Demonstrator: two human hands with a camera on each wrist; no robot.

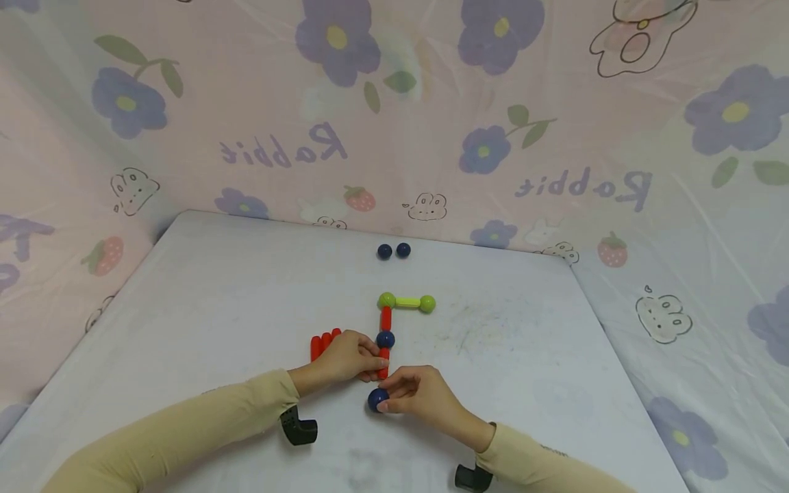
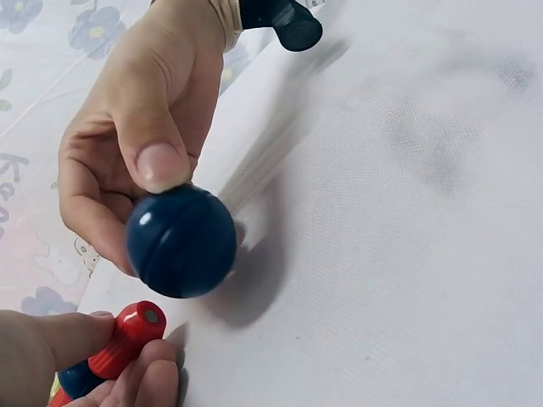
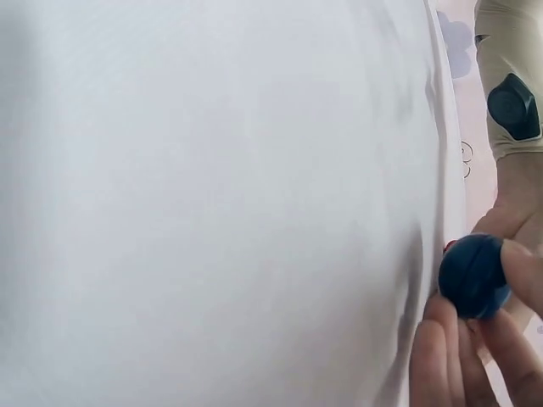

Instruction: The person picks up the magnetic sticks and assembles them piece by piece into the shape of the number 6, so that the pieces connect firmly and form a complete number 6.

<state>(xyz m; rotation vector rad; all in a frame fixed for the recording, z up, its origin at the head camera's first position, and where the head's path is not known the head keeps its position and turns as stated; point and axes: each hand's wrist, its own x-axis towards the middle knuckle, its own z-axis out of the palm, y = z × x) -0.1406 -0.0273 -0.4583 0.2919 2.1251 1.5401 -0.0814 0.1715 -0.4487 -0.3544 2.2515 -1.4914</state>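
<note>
My left hand point(image 1: 344, 356) pinches the lower red rod point(image 1: 383, 364) between thumb and fingers. That rod's upper end meets a blue ball point(image 1: 385, 339), which joins another red rod point(image 1: 386, 318), a green ball point(image 1: 387, 300), a yellow-green rod point(image 1: 407, 302) and a second green ball point(image 1: 427, 304). In the left wrist view, the held rod's free end point(image 2: 151, 315) shows a grey round spot. Just below it, my right hand point(image 1: 425, 394) holds a loose blue ball point(image 2: 181, 242) between thumb and fingers, a small gap from the rod.
Several red rods point(image 1: 316, 347) lie side by side behind my left hand. Two dark blue balls point(image 1: 385, 252) sit at the white table's point(image 1: 524, 342) far side. A patterned cloth point(image 1: 407, 164) hangs behind it. Black mounts point(image 1: 300, 429) stick out beneath both sleeves.
</note>
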